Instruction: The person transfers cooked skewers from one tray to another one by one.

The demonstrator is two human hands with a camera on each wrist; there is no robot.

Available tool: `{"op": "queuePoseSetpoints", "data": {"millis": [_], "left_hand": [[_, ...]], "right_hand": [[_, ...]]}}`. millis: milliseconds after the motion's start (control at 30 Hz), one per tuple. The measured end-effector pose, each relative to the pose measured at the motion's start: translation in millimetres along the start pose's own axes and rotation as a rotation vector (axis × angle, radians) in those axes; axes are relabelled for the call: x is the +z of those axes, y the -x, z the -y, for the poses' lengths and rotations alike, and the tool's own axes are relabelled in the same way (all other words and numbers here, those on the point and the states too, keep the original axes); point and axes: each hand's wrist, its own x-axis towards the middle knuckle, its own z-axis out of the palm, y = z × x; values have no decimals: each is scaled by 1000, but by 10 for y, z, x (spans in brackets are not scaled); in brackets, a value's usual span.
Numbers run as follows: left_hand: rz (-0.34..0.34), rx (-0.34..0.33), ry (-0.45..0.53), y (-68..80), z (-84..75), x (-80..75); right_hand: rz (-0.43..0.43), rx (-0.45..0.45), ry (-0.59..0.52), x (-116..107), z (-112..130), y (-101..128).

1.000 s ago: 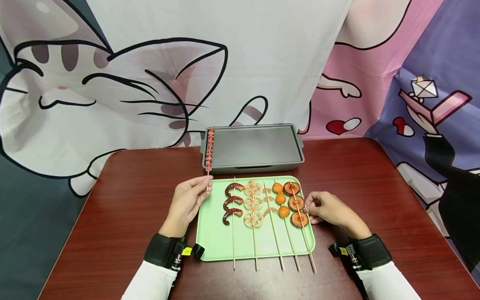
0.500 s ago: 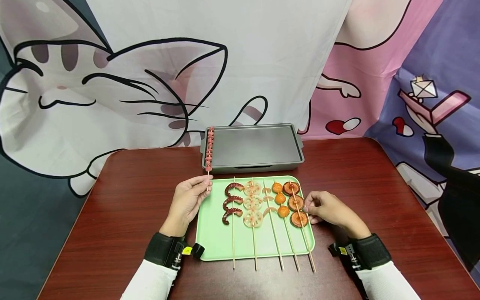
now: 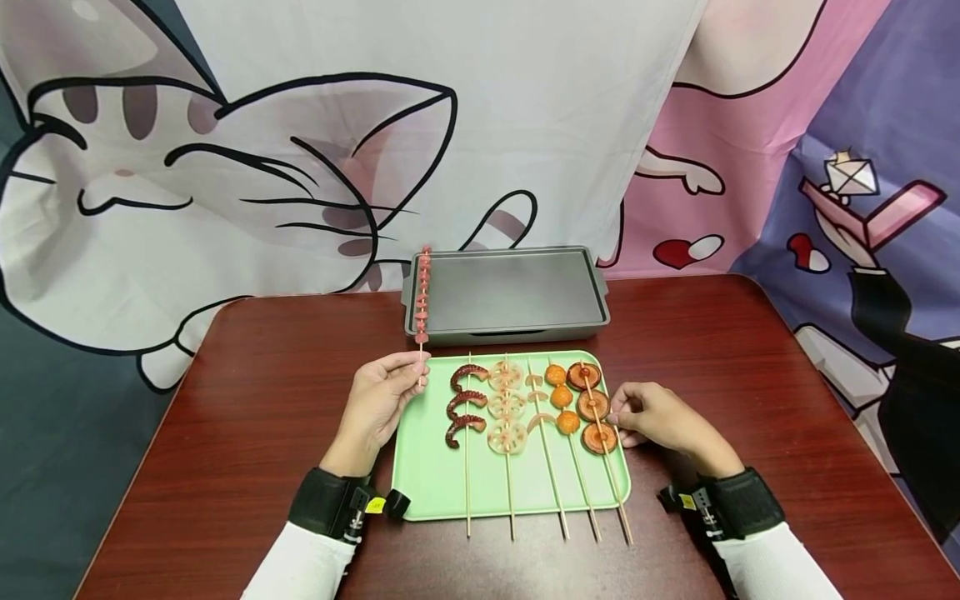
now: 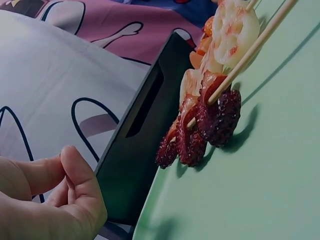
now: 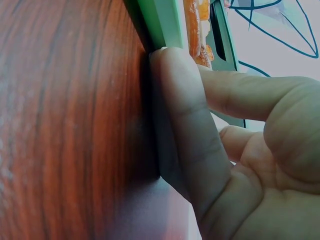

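Note:
In the head view my left hand [image 3: 378, 402] pinches the bare lower end of a skewer of small pink meat-like pieces [image 3: 423, 292]. The skewer points away over the left side of a grey baking tray [image 3: 517, 292]; the left wrist view hides it behind the fingers. My right hand [image 3: 656, 419] grips the right rim of a light green tray [image 3: 431, 487], its thumb [image 5: 185, 105] along the outer edge. On this tray lie skewers of octopus tentacles [image 3: 467, 400], lotus root slices [image 3: 507, 407], thin pale curved slices [image 3: 537, 397], orange balls [image 3: 561, 397] and mushroom caps [image 3: 592, 407].
The brown wooden table [image 3: 285, 350] carries both trays, the grey one behind the green one. Printed cloth [image 3: 570, 108] hangs right behind the table's far edge. Several stick ends jut past the green tray's near rim.
My left hand has shifted slightly to the right with the meat skewer, whose tip sits a little higher in view. My right hand stays at the green tray's rim.

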Motion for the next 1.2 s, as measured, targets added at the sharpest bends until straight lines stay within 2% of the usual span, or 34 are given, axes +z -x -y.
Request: {"op": "queuePoseSetpoints", "data": {"millis": [600,933,1200], "left_hand": [[49,-4,-53,161,-38,51],[57,-21,-51,293,8,39],[94,-1,-74,421,45,3]], "right_hand": [[9,-6,31,-43,-30,-17],[7,-8,34,-45,-25,-19],[11,-9,36,-38,-28,-20]]}}
